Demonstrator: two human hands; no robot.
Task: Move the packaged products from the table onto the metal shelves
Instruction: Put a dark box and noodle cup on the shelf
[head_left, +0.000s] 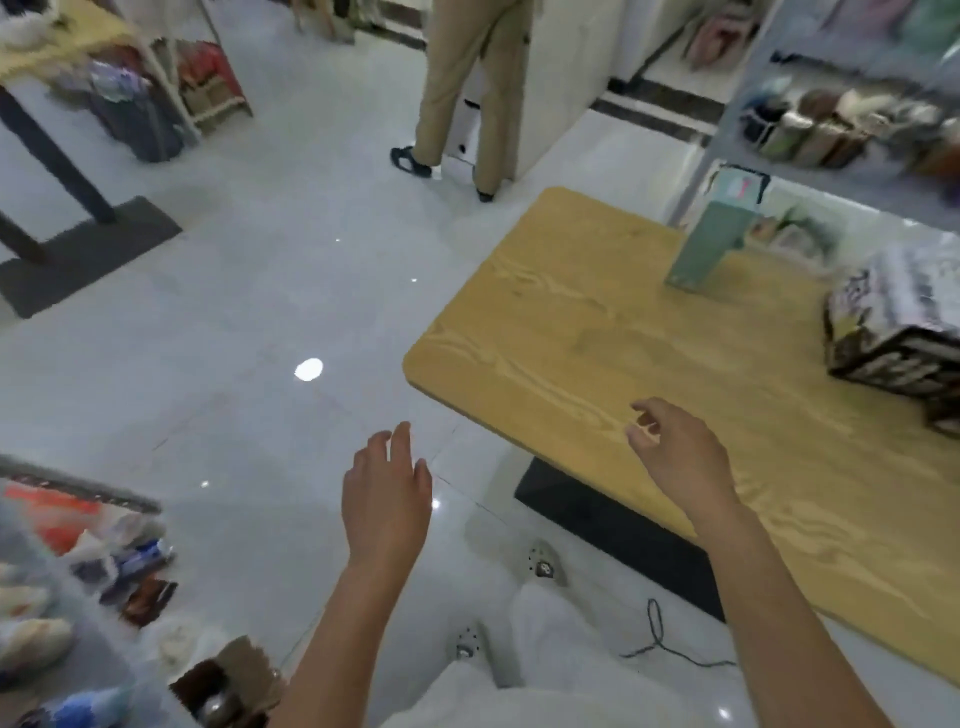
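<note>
Left hand (387, 499) flat over floor, fingers (400, 441) together; right hand (680, 457) loosely curled, empty, over tabletop (571, 312); teal box (711, 234) upright, far.

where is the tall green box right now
In the head view the tall green box stands at the wooden table's far side, left of the black-and-white package stack.

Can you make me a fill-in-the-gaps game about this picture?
The left hand and the right hand both hold ____.
The green box stands ____ on the table, not lying flat.
Only the ____ hand is above the table.
Missing words: nothing, upright, right.
</note>
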